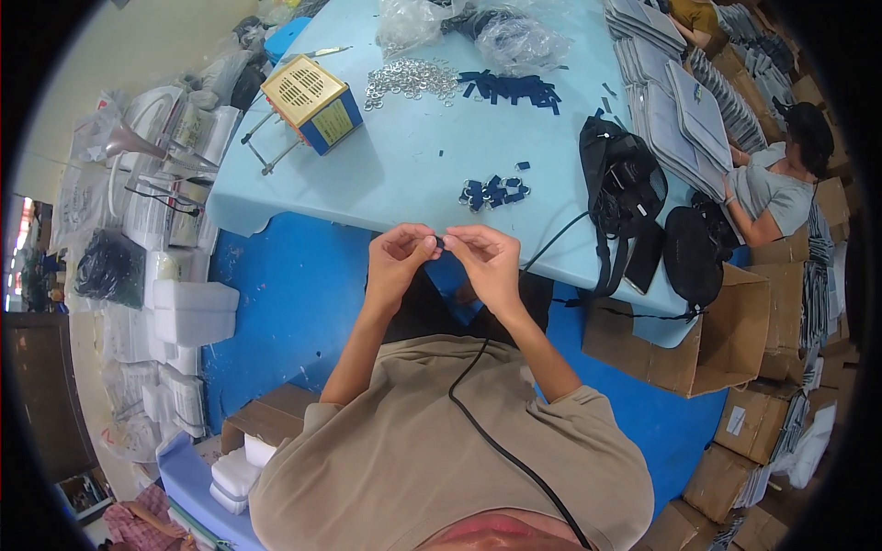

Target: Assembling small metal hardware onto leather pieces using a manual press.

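Head view shows the left hand (397, 250) and right hand (487, 257) with fingers pinched together on a small dark strap piece (440, 243) just above the light-blue desk (395, 174) edge, best kept taut and aligned near the finished pile (494, 192).
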Demonstrator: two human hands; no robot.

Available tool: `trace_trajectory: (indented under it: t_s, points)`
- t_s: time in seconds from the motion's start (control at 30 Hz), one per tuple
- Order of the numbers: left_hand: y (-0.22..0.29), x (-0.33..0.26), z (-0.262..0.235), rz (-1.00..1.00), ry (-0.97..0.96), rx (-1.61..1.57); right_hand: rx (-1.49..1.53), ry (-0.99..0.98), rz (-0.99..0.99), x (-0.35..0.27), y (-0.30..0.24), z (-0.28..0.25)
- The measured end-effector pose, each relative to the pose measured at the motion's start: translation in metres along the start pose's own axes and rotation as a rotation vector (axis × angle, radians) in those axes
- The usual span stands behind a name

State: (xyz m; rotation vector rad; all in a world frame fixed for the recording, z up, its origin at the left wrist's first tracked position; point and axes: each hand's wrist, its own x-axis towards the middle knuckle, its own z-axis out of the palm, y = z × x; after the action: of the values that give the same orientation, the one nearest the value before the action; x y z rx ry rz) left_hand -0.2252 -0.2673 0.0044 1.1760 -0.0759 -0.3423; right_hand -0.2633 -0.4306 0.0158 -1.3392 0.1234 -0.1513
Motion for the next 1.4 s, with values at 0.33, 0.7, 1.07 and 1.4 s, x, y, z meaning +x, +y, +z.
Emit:
trace_trajectory:
  t_s: [0.33,0.7,1.07,1.4]
  points:
    - [0.003,-0.013,0.006,0.136,0.006,0.081,0.083,0.016,-0.008,-0.018,-0.007,0.008]
    - [0.008,-0.020,0.012,0.246,-0.037,0.229,0.023,0.086,-0.223,-0.020,0.003,0.008]
    - [0.041,-0.019,-0.044,0.349,0.201,0.444,0.066,-0.323,-0.578,-0.040,-0.125,0.032]
    - [0.126,0.082,-0.226,0.398,0.738,0.368,0.381,-0.577,-0.954,-0.045,-0.205,0.064]
